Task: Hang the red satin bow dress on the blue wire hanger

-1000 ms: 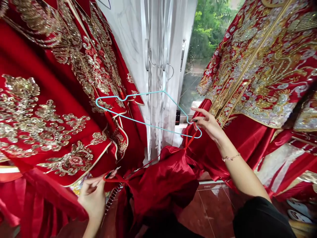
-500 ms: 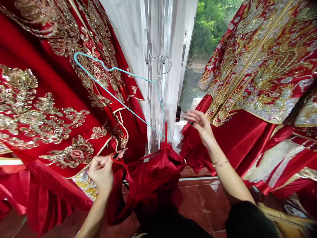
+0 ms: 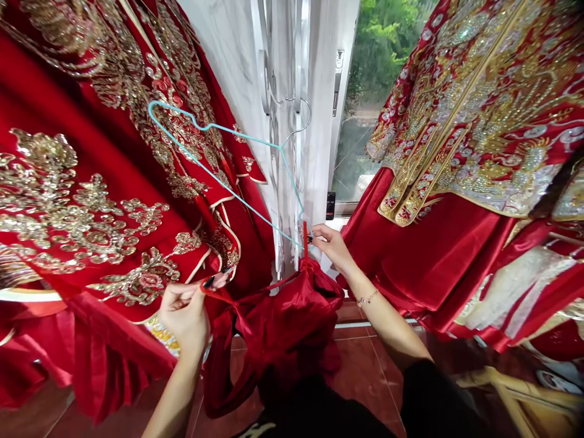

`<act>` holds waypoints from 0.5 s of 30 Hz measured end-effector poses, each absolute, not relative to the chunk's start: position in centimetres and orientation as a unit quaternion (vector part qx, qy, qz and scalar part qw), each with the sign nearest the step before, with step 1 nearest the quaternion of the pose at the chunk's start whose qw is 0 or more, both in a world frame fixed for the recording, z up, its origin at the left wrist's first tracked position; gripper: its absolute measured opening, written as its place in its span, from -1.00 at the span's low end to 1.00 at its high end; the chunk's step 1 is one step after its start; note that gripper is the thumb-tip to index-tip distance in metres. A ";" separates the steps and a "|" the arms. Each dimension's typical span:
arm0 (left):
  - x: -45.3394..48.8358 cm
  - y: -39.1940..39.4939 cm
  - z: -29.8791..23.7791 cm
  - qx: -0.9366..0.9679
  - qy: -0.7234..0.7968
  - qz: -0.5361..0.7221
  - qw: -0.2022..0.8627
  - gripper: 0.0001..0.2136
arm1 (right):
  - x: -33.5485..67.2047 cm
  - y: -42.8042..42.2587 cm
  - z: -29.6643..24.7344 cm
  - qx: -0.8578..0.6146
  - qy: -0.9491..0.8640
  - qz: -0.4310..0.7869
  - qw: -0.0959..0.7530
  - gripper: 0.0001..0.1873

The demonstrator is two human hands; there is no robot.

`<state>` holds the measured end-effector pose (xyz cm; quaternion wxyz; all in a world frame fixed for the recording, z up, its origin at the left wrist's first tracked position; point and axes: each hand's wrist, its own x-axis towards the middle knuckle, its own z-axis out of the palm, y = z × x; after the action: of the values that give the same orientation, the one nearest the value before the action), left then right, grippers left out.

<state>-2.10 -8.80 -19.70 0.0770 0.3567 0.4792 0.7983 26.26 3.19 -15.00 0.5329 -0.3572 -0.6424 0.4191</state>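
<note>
Blue hanger (image 3: 241, 129) near right hand (image 3: 333, 246), thin red strap (image 3: 219, 296) in left hand (image 3: 185, 316)

The blue hanger is right by the fingertips of the right hand. Its low corner sits just past those fingertips, and a short red loop (image 3: 305, 240) stands straight up beside that corner. The long side of the hanger runs from there up and to the left, across the big red gown (image 3: 91, 213). Its hook (image 3: 305, 112) points up and to the right, in front of the see-through white curtain (image 3: 319, 121). I cannot tell what holds the hook up.

The right hand is much nearer to the hanger than the left hand. Its fingers are bent and close together, but I cannot tell if they have hold of the wire or the loop.

The left hand is farther away, to the left and lower down. Its thumb and finger pinch the thin red strap tight. That strap goes over to the bunched red satin cloth (image 3: 292, 322), which sits below the hanger and between the hands.
</note>
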 end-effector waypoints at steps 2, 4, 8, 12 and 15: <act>-2.3 -9.1 -20.0 0.360 0.478 0.798 0.077 -0.73 | 25.9 3.4 -14.8 -0.365 -0.650 0.388 0.542 -0.80; -2.4 -9.4 -20.0 0.365 0.479 0.795 0.074 -0.74 | 25.8 3.3 -14.6 -0.376 -0.674 0.315 0.552 -0.82; -2.7 -9.8 -19.0 0.363 0.506 0.782 0.037 -0.75 | 27.4 2.8 -13.9 -0.426 -0.725 0.091 0.533 -0.84; -3.7 -8.4 -16.7 0.389 0.505 0.770 0.025 -0.78 | 31.7 2.8 -12.9 -0.433 -0.744 -0.018 0.509 -0.77; -4.5 -5.8 -14.6 0.408 0.500 0.763 0.042 -0.81 | 35.1 3.7 -11.9 -0.433 -0.749 -0.067 0.496 -0.72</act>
<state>-4.54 -5.82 -14.63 0.0418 0.4078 0.5004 0.7626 35.07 3.72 -11.90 0.4965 -0.4329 -0.7494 -0.0666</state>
